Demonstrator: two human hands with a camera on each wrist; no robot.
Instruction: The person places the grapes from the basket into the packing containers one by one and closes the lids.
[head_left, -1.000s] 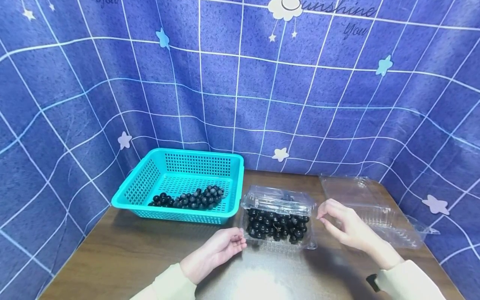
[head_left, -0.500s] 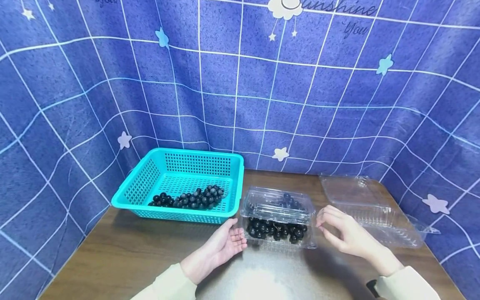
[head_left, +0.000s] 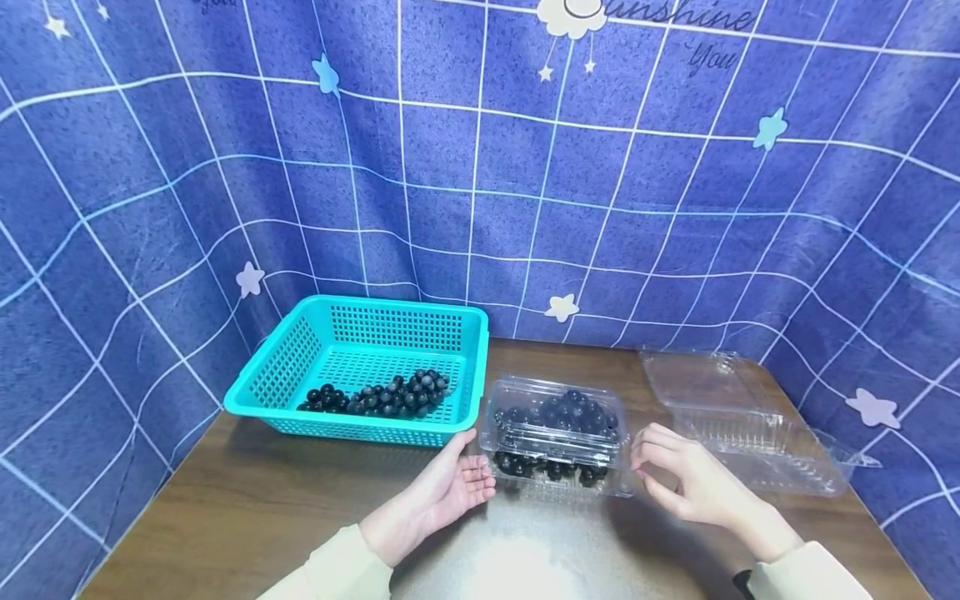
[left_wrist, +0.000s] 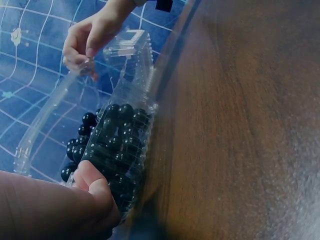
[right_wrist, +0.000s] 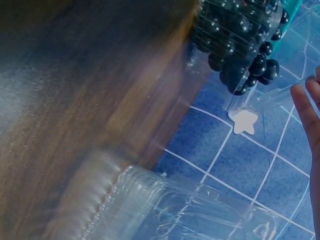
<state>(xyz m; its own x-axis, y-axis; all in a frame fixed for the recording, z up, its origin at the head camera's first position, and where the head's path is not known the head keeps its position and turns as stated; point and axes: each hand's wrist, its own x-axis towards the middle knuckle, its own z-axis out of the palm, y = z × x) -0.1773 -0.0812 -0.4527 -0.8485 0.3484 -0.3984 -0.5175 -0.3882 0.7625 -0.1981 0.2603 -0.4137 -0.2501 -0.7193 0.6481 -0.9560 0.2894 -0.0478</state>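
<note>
A clear plastic clamshell box full of dark grapes sits on the table between the hands. Its hinged lid hangs partly lowered over the fruit, its front edge still above the box's front rim. My right hand pinches the lid's right corner between thumb and fingers, also seen in the left wrist view, where the lid stands apart from the base. At the box's left side my left hand touches the wall with fingers loosely extended, palm toward it. The right wrist view shows only some fingers.
On the left stands a turquoise basket holding more dark grapes. A second clear clamshell lies opened on the right, near my right forearm. A blue curtain hangs behind the brown table.
The lid has swung forward and down over the grapes, with my right hand moving slightly down and toward me. The left thumb has spread upward away from its fingers.
</note>
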